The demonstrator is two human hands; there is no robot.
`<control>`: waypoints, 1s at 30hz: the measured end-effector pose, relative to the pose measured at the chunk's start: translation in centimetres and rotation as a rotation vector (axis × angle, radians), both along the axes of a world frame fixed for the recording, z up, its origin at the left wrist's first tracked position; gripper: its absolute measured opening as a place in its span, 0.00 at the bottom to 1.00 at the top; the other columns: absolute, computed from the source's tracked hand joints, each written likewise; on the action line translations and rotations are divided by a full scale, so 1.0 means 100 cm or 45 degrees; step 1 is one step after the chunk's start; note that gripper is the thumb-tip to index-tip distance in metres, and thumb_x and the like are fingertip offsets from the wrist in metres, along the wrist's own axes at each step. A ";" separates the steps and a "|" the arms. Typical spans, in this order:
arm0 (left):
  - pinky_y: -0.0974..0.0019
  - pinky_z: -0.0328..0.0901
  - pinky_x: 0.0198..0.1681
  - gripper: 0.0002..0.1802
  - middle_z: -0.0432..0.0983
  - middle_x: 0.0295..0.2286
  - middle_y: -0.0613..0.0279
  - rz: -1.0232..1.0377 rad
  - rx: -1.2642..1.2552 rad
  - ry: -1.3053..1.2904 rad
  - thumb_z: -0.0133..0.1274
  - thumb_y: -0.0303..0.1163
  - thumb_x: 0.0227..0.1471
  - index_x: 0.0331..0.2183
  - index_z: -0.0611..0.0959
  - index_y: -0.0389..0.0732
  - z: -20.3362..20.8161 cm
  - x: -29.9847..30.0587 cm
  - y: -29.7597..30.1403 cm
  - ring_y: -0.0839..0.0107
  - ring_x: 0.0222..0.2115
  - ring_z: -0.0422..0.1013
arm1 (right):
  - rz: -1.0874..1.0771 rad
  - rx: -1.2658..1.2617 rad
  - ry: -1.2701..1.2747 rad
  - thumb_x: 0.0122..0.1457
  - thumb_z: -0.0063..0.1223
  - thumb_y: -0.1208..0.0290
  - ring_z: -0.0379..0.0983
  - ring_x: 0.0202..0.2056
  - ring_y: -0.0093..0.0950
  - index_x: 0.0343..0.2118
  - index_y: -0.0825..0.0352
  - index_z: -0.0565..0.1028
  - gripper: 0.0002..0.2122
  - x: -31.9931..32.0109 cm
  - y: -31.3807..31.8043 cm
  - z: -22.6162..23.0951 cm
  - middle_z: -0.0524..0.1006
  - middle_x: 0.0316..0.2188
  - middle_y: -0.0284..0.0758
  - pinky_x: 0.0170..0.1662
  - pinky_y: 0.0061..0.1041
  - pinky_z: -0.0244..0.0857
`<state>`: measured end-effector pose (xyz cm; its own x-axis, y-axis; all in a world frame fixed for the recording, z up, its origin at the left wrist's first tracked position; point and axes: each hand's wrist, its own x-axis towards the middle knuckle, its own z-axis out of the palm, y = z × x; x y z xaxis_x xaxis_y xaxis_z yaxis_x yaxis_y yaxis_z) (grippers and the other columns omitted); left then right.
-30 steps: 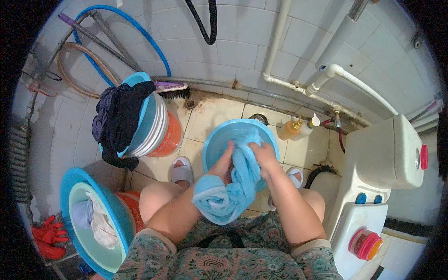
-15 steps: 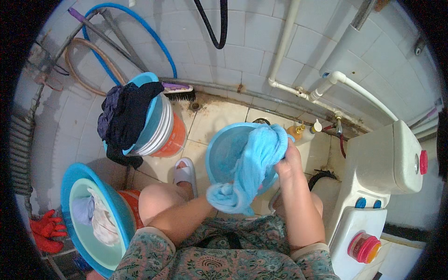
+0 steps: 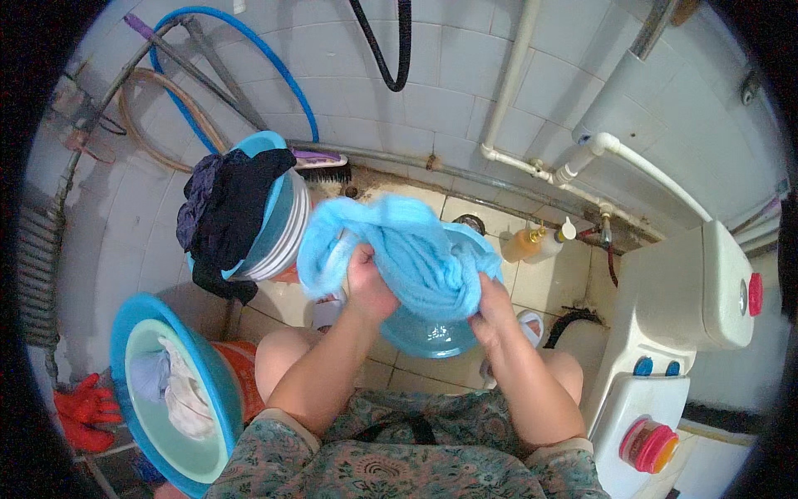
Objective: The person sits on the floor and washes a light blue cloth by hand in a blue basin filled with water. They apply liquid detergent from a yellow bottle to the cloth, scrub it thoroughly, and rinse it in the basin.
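Observation:
A wet-looking light blue towel (image 3: 407, 258) is bunched and stretched between my hands, above a blue basin (image 3: 436, 339) on the floor. My left hand (image 3: 370, 287) is closed on the towel, with a loop of the cloth hanging past it on the left. At the towel's right end, my right hand (image 3: 496, 314) grips the bunched cloth. Some water shows in the front part of the basin; the cloth covers much of the rest.
Dark clothes (image 3: 241, 200) drape over a stacked bucket (image 3: 298, 216) at the far left. Nearer, a blue tub (image 3: 125, 333) holds a pale basin with light garments. Two pump bottles (image 3: 522, 244) stand behind the basin. A toilet (image 3: 665, 291) is on the right.
The towel has been lifted and swung left, from hanging over the basin's front to spread across above it. My left hand has come up into view gripping it; my right hand is slightly lower.

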<state>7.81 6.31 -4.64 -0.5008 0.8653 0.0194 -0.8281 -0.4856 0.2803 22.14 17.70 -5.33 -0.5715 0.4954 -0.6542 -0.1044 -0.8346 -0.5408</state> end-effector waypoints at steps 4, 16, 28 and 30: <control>0.57 0.58 0.49 0.23 0.69 0.42 0.57 -0.142 -0.319 -0.012 0.43 0.31 0.42 0.44 0.69 0.37 0.015 -0.009 -0.006 0.60 0.46 0.63 | 0.067 -0.020 0.043 0.56 0.44 0.70 0.70 0.38 0.29 0.43 0.72 0.66 0.14 0.006 0.004 -0.008 0.72 0.37 0.38 0.43 0.28 0.66; 0.61 0.62 0.41 0.17 0.71 0.35 0.52 0.208 -1.150 2.654 0.51 0.30 0.42 0.38 0.75 0.38 0.019 -0.029 -0.034 0.62 0.38 0.67 | 0.065 0.027 -0.050 0.55 0.45 0.70 0.71 0.36 0.27 0.41 0.71 0.66 0.13 0.016 0.013 -0.011 0.73 0.35 0.36 0.39 0.28 0.67; 0.64 0.64 0.38 0.19 0.70 0.33 0.56 1.265 -1.084 0.908 0.44 0.38 0.53 0.45 0.69 0.39 0.015 -0.008 0.033 0.68 0.34 0.66 | 0.320 0.182 -0.129 0.54 0.43 0.69 0.69 0.37 0.34 0.47 0.71 0.60 0.18 0.015 -0.001 -0.012 0.69 0.38 0.41 0.38 0.35 0.67; 0.64 0.64 0.37 0.21 0.70 0.32 0.56 1.306 -1.102 0.568 0.42 0.39 0.54 0.47 0.68 0.39 0.040 -0.020 0.040 0.69 0.33 0.66 | 0.322 0.143 -0.149 0.54 0.44 0.70 0.70 0.36 0.31 0.46 0.71 0.62 0.18 0.015 -0.002 0.000 0.70 0.37 0.40 0.40 0.32 0.66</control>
